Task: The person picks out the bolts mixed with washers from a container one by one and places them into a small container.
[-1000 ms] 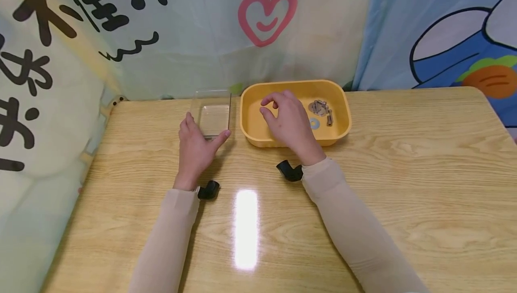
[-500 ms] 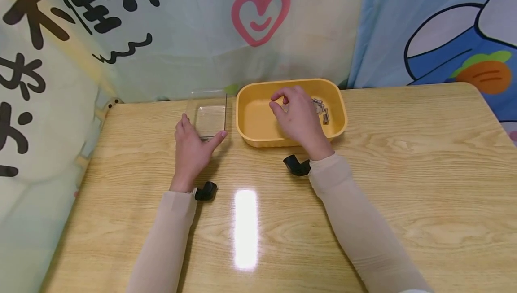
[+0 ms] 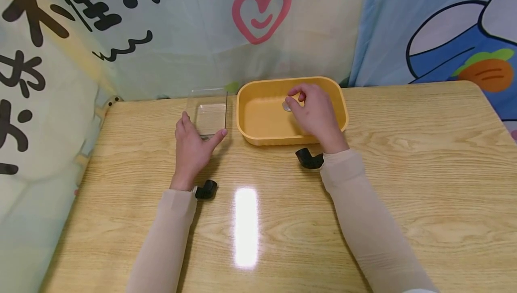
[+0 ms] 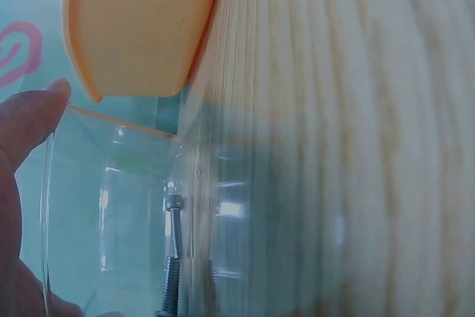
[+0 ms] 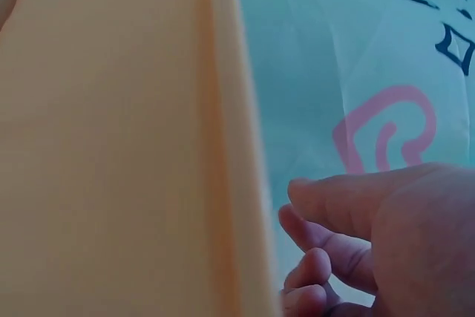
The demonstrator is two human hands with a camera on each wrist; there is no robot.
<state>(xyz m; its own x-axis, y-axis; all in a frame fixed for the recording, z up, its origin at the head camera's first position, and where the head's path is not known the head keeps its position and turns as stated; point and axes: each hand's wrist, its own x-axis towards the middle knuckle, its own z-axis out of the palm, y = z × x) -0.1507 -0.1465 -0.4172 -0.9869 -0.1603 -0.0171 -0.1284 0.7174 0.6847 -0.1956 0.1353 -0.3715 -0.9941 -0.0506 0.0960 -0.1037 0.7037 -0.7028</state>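
The person's left hand (image 3: 191, 154) clasps a small clear box (image 3: 211, 115) near its front end, fingers along the left side and thumb at the right front corner. The box sits on the wooden table (image 3: 161, 149), just to the left of a yellow tray (image 3: 262, 138). The left wrist view shows the thumb tip at the rim and, through the transparent wall, a bolt (image 4: 174, 228) with a round head and a second bolt (image 4: 171, 287) lying nearly in line with it inside the box.

The right hand (image 3: 317, 111) is over the right half of the tray, thumb and index finger bent toward each other, the other fingers curled. A round silver disc (image 3: 286, 106) shows right beside the thumb tip, within the outline of the tray. The right wrist view, largely filled by the tray's wall, hides the disc, so one cannot tell whether the fingertips pinch it or it only lies beneath them.

Both arms wear beige sleeves (image 3: 363, 203), and a black wrist device (image 3: 310, 158) projects inward at each cuff. Behind the table hangs a pale printed cloth (image 3: 194, 59) with dark characters and a pink heart (image 3: 261, 15); farther right, a blue part carries an orange carrot (image 3: 486, 75). A bright reflection glares on the tabletop between the forearms.
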